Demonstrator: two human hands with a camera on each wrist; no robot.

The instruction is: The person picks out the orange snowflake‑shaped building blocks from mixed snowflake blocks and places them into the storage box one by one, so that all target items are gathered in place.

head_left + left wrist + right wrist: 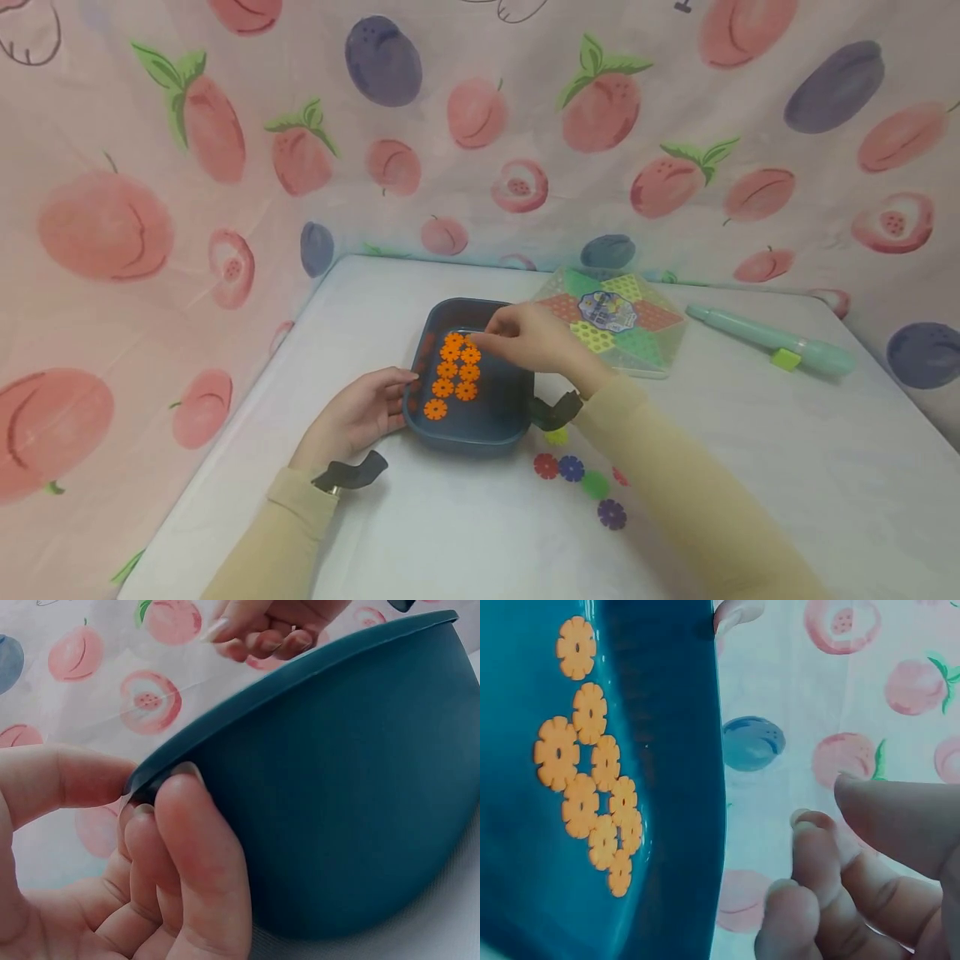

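A dark blue rectangular tub (506, 417) stands on the white table, with several orange snowflake discs (467, 390) lying flat in it, arranged roughly in two columns. My left hand (360, 408) grips the tub's left side; the left wrist view has the thumb tip at the rim (300, 671) and curled fingers against the outer wall. Over the tub's far right part is my right hand (536, 337), its fingers loosely bent. In the right wrist view the right thumb (900, 825) stands apart from the fingers, with nothing between them.
Loose coloured snowflake discs (572, 468) lie right of the tub, partly behind the right sleeve. Farther back is a clear hexagonal board (637, 315) with coloured triangles. A mint-green wand-shaped object (825, 357) and a small green block (785, 359) lie at the right. Fruit-patterned cloth (480, 225) hangs behind.
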